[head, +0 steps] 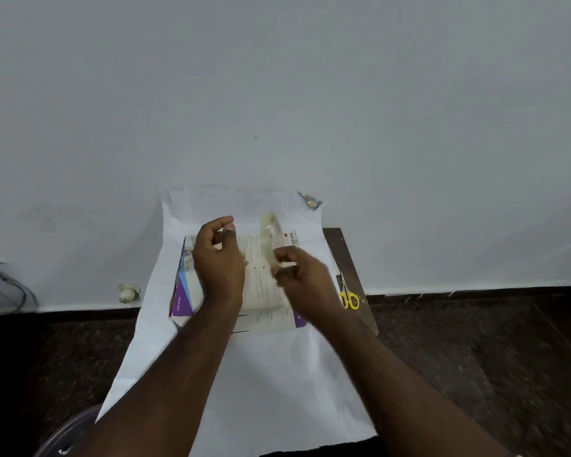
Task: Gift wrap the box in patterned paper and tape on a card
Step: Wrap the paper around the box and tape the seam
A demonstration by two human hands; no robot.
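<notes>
Above the box [261, 282], right hand [302, 275] gripping tape roll [271, 239]

Box on paper, hands above it, scissors to the right

The box [192, 285] lies on the paper [261, 374], which covers a small table [335, 239] against the wall [277, 94]. Both hands hover over the box: left hand [219, 258] left, right hand [305, 275] right, holding a tape roll [268, 239]. Scissors [348, 296] lie right of the paper.
</notes>
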